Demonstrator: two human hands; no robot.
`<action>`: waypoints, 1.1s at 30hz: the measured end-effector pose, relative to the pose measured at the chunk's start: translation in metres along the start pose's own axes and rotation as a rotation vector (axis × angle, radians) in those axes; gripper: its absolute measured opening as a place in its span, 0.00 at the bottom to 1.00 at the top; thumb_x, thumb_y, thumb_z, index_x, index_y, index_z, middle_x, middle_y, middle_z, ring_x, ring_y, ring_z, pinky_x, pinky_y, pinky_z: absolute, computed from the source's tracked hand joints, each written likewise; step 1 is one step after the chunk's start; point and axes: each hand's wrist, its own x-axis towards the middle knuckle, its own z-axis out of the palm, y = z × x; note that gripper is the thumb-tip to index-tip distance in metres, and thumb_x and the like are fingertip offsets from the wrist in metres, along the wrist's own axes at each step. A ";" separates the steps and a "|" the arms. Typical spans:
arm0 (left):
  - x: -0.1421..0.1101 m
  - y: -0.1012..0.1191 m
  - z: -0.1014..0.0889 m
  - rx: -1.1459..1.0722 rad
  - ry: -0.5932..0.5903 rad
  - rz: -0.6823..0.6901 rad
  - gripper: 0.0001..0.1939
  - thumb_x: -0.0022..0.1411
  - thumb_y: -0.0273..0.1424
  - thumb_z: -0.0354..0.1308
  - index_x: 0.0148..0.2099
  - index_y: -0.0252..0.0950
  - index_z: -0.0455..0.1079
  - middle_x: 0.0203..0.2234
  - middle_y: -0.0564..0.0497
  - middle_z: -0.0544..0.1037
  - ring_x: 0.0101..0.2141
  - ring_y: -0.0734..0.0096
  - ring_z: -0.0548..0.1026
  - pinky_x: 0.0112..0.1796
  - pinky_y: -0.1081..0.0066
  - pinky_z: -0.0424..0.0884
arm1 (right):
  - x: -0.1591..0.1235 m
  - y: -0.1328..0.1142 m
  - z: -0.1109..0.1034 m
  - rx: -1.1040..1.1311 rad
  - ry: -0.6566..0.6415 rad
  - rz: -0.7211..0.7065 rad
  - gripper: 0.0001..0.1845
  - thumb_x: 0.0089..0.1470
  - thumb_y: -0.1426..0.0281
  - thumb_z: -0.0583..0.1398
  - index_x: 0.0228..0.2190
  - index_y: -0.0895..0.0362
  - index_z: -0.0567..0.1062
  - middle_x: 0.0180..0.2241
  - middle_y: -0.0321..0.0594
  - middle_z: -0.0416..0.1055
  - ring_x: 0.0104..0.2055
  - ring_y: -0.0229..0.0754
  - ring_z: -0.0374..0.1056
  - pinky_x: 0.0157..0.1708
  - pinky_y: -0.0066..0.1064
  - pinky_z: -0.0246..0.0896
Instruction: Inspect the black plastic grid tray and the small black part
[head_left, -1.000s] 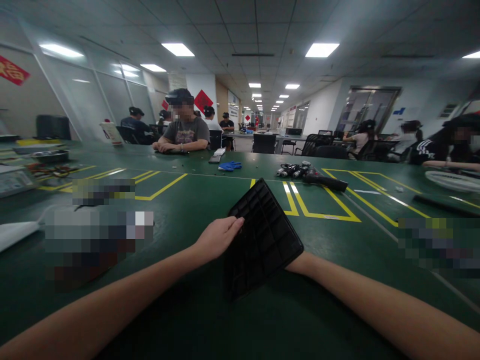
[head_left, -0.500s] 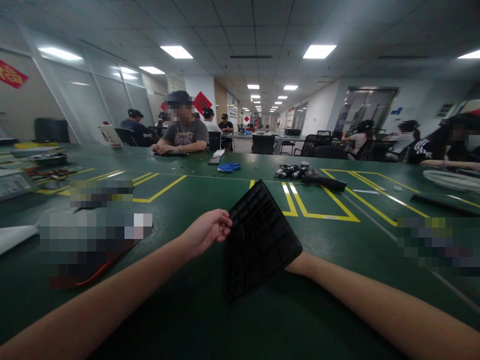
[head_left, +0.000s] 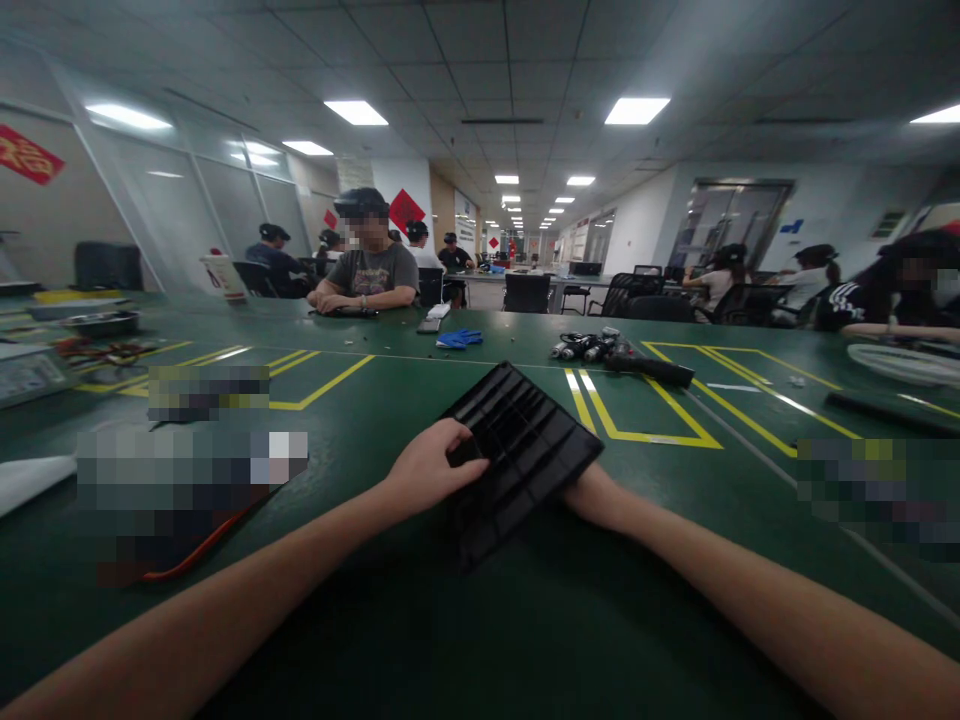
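A black plastic compartment tray [head_left: 534,440] is tilted in front of me above the green table, its divided side facing me. My left hand [head_left: 431,465] is at its left edge, the thumb lying over the front and the index finger curled at the rim. From the right, my right hand [head_left: 596,492] supports the tray at its edge; the fingers are hidden behind it. I cannot make out anything lying in the compartments.
Yellow tape outlines mark the green table [head_left: 360,620]. Ahead lie a blue glove [head_left: 459,340] and a bundle of black cables and metal parts [head_left: 592,345]. A dark pouch with orange trim [head_left: 217,530] sits to the left. A person [head_left: 367,265] sits opposite.
My left hand has moved right and opened its thumb around the tray's left edge. The tray has tipped flatter, and more of my right hand shows.
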 end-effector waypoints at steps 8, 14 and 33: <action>0.056 -0.079 -0.049 0.437 0.028 -0.420 0.24 0.52 0.49 0.50 0.33 0.32 0.72 0.35 0.37 0.75 0.39 0.49 0.73 0.34 0.64 0.66 | -0.018 0.082 -0.111 -0.679 0.202 0.487 0.25 0.53 0.64 0.53 0.50 0.64 0.64 0.47 0.58 0.66 0.52 0.60 0.58 0.49 0.47 0.56; 0.073 -0.115 -0.055 0.470 -0.020 -0.616 0.25 0.51 0.47 0.51 0.33 0.28 0.74 0.37 0.28 0.75 0.41 0.39 0.72 0.34 0.56 0.68 | -0.042 0.109 -0.130 -0.807 0.162 0.524 0.21 0.55 0.61 0.49 0.44 0.61 0.69 0.42 0.58 0.70 0.44 0.56 0.65 0.43 0.43 0.58; 0.023 -0.036 0.029 0.269 -0.111 0.122 0.22 0.63 0.29 0.43 0.57 0.28 0.62 0.54 0.39 0.67 0.55 0.60 0.64 0.54 0.59 0.59 | -0.035 -0.003 -0.045 -0.606 -0.293 0.146 0.30 0.58 0.54 0.44 0.56 0.54 0.58 0.59 0.42 0.56 0.61 0.47 0.50 0.61 0.48 0.45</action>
